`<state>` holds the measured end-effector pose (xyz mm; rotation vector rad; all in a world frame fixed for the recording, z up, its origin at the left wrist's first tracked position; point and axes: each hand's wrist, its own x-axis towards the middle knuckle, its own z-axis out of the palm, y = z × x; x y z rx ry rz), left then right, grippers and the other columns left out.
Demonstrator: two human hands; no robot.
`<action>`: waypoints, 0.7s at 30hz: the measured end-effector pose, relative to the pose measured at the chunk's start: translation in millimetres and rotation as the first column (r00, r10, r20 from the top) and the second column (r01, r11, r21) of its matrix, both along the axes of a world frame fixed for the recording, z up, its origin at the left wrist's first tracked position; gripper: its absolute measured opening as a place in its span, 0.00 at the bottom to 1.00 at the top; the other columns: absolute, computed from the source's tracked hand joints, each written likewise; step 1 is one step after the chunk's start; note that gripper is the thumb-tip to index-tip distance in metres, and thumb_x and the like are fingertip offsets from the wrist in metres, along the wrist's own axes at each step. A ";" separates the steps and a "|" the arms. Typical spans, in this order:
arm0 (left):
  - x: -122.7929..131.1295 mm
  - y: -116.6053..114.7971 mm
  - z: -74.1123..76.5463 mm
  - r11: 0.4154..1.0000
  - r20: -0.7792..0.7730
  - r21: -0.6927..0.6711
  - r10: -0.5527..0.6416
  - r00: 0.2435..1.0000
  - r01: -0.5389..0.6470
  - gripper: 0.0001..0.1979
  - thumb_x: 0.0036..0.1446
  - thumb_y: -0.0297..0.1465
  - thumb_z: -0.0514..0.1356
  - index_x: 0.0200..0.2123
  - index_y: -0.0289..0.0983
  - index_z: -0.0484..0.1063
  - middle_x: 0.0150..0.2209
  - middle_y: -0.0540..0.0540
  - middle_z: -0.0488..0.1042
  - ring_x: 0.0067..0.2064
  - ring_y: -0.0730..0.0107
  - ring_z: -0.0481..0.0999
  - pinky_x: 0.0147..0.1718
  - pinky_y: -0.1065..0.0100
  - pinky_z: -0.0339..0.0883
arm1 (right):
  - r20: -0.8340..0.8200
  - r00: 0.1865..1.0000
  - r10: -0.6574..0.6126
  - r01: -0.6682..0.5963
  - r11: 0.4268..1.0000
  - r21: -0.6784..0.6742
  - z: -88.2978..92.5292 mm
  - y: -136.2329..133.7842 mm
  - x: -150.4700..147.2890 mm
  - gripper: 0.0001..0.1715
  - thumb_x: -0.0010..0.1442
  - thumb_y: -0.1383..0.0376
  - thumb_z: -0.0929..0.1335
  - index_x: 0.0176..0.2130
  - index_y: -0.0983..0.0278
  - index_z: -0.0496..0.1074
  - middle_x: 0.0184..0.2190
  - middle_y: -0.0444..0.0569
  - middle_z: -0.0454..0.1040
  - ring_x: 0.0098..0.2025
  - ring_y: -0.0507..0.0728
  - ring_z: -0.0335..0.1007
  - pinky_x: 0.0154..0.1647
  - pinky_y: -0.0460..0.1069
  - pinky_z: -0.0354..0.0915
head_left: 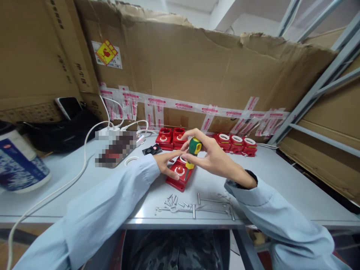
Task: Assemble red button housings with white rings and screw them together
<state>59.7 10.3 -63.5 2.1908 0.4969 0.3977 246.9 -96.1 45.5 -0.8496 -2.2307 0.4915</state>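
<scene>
In the middle of the table lies a red housing with a red dome and a white ring on its face. My left hand grips it from the left, thumb across its near part. My right hand is closed around a green and yellow screwdriver, which points down at the housing's right side. Its tip is too small to make out clearly. Loose screws and metal pins are scattered in front, near the table edge.
More red housings stand behind my hands, and several with white rings stand at the back right. To the left are a blurred phone-like object, a white cable and a blue-white tub. A cardboard wall closes the back.
</scene>
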 end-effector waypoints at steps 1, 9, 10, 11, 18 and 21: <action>0.2 -0.6 0.3 1.000 0.003 -0.002 -0.004 1.000 0.004 0.50 0.39 0.41 0.68 0.62 0.46 0.45 0.64 0.45 0.50 0.62 0.49 0.53 0.54 0.55 0.57 | 0.010 1.000 0.014 -0.014 1.000 -0.025 1.9 0.4 2.7 0.15 0.56 0.67 0.65 0.45 0.62 0.60 0.35 0.44 0.70 0.35 0.51 0.68 0.38 0.48 0.65; -1.6 -5.6 5.0 1.000 -0.009 0.009 0.022 1.000 -0.022 0.48 0.40 0.39 0.68 0.61 0.49 0.47 0.65 0.45 0.46 0.64 0.49 0.47 0.54 0.51 0.55 | 0.158 0.987 0.033 -0.019 0.996 -0.089 16.9 0.2 19.8 0.15 0.55 0.65 0.67 0.44 0.62 0.65 0.35 0.46 0.71 0.34 0.51 0.66 0.32 0.46 0.62; -1.8 -5.5 5.0 1.000 -0.012 0.010 0.019 1.000 -0.019 0.47 0.40 0.38 0.68 0.61 0.48 0.48 0.65 0.45 0.46 0.63 0.49 0.48 0.54 0.51 0.55 | 0.160 0.986 -0.048 0.054 0.998 -0.039 14.6 0.2 16.8 0.12 0.55 0.62 0.67 0.40 0.63 0.65 0.31 0.44 0.70 0.30 0.50 0.65 0.29 0.45 0.60; -1.9 -5.2 4.7 1.000 -0.011 0.012 0.017 1.000 -0.017 0.47 0.40 0.38 0.68 0.61 0.48 0.48 0.65 0.44 0.46 0.63 0.49 0.49 0.54 0.52 0.56 | 0.152 0.977 -0.150 0.148 0.989 0.028 11.4 0.3 12.5 0.11 0.54 0.60 0.68 0.36 0.63 0.65 0.26 0.42 0.68 0.26 0.49 0.62 0.26 0.45 0.58; -0.8 -1.4 1.1 0.999 0.004 0.031 -0.019 1.000 0.019 0.48 0.40 0.38 0.68 0.62 0.46 0.47 0.64 0.43 0.48 0.62 0.48 0.53 0.53 0.52 0.58 | 0.114 0.940 -0.321 0.295 0.935 0.199 0.5 -3.2 -3.6 0.10 0.56 0.62 0.65 0.39 0.63 0.64 0.23 0.40 0.66 0.23 0.49 0.60 0.26 0.45 0.57; -0.6 -0.9 2.0 0.998 0.015 0.051 -0.029 0.999 0.028 0.48 0.41 0.38 0.68 0.62 0.47 0.46 0.64 0.44 0.47 0.62 0.49 0.52 0.54 0.53 0.57 | 0.116 0.992 0.050 -0.045 0.998 -0.040 10.5 -3.7 8.1 0.21 0.56 0.69 0.64 0.50 0.60 0.58 0.37 0.44 0.69 0.37 0.51 0.67 0.38 0.47 0.64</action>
